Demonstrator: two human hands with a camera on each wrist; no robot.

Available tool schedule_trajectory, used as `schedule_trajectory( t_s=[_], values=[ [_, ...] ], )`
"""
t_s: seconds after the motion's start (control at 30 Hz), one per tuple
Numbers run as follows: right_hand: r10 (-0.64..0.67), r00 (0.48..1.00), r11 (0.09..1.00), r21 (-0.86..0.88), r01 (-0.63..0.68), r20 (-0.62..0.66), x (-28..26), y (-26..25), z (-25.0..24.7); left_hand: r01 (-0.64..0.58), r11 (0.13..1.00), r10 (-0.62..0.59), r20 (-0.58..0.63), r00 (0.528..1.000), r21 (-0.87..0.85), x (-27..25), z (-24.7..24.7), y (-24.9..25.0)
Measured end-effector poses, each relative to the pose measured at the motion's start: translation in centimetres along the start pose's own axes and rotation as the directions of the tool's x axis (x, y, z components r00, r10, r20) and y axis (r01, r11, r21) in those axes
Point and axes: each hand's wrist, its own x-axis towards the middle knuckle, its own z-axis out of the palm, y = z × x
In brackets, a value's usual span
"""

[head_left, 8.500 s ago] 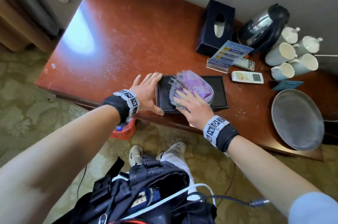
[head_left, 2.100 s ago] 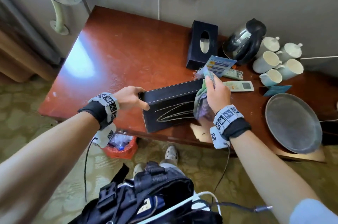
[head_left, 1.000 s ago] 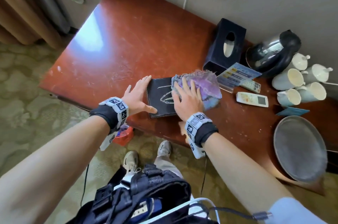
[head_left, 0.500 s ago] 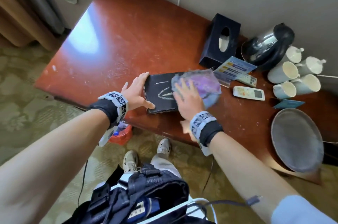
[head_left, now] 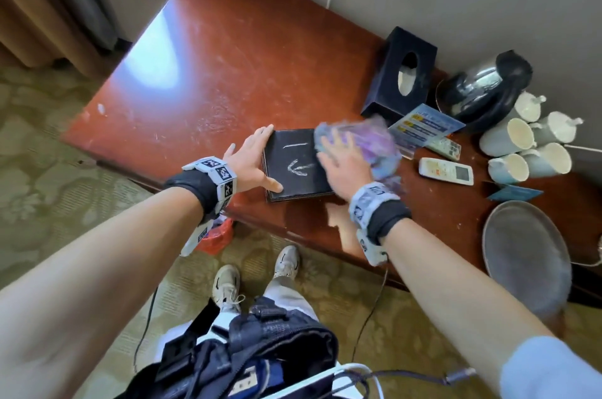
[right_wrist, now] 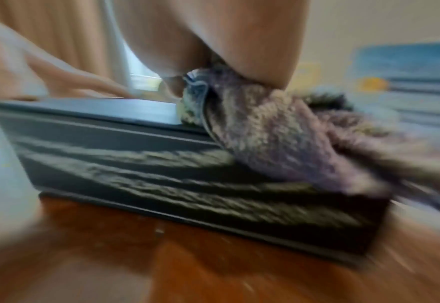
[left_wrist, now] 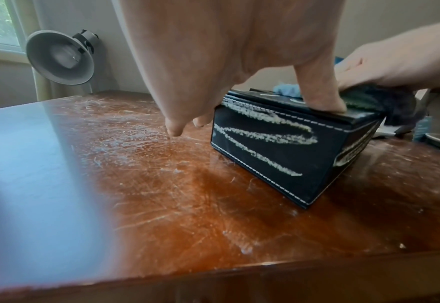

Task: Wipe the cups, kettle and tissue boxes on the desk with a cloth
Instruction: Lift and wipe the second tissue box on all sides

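At the frame's centre, my right hand [head_left: 345, 167], fingers spread flat, now sweeps the cloth [head_left: 365, 144] to the right end of the tissue box [head_left: 293, 167], leaving fewer chalky streaks on its top than a second ago. My flat left hand [head_left: 252, 159] steadies the box's left end; its sides remain streaked, and the kettle [head_left: 485, 89] and cups [head_left: 527, 141] wait at right.
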Motion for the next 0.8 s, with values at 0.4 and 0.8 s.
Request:
schedule_trajectory(
  t_s=[0.4, 0.8],
  values=[
    [0.114, 0.988, 0.993, -0.021, -0.112, 0.104, 0.9, -1.5, 1.1, -0.022, 1.000, 0.022, 0.036, 0.999, 0.013, 0.2, -0.1, -1.0],
    [0.061, 0.990, 0.995, 0.077, -0.071, 0.126, 0.0, 1.3, -0.2, -0.003, 0.999, 0.001, 0.046, 0.999, 0.032, 0.2, -0.4, -0.6]
  ],
)
